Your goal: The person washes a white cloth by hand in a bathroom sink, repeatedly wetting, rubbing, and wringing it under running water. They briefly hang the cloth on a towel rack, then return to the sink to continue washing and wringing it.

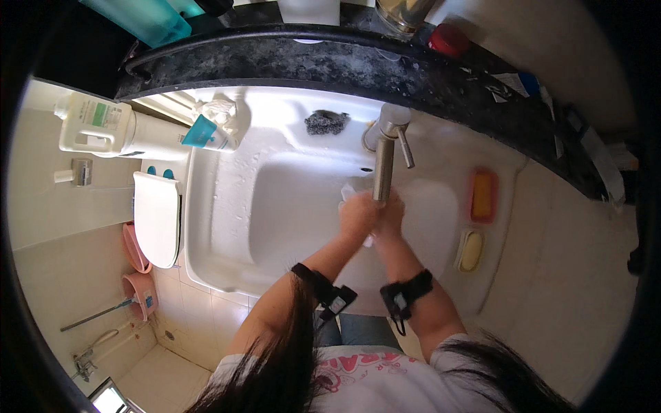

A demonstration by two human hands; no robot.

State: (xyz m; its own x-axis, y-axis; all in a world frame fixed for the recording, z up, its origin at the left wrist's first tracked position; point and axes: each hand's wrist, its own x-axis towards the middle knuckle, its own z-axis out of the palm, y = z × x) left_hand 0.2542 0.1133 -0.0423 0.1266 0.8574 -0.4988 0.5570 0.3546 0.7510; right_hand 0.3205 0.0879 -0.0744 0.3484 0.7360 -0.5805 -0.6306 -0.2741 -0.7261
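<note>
My left hand [358,216] and my right hand [391,216] are pressed together in the white washbasin [299,217]. A thin white cloth [348,193] is bunched between them, poking out at the upper left and below the palms. What kind of fabric it is cannot be told, and most of it is hidden by the fingers. Directly above the hands is the spout of a brushed-metal faucet [383,165], which covers some of the knuckles. Its lever points down to the right. Blur at the hands hides whether water is running.
A dark scouring pad [326,123] lies on the basin's back ledge. A teal-capped tube [209,135] stands at the left corner. On the right ledge are a pink soap dish [484,195] and a pale soap bar [471,251]. A black shelf [310,59] overhangs the back.
</note>
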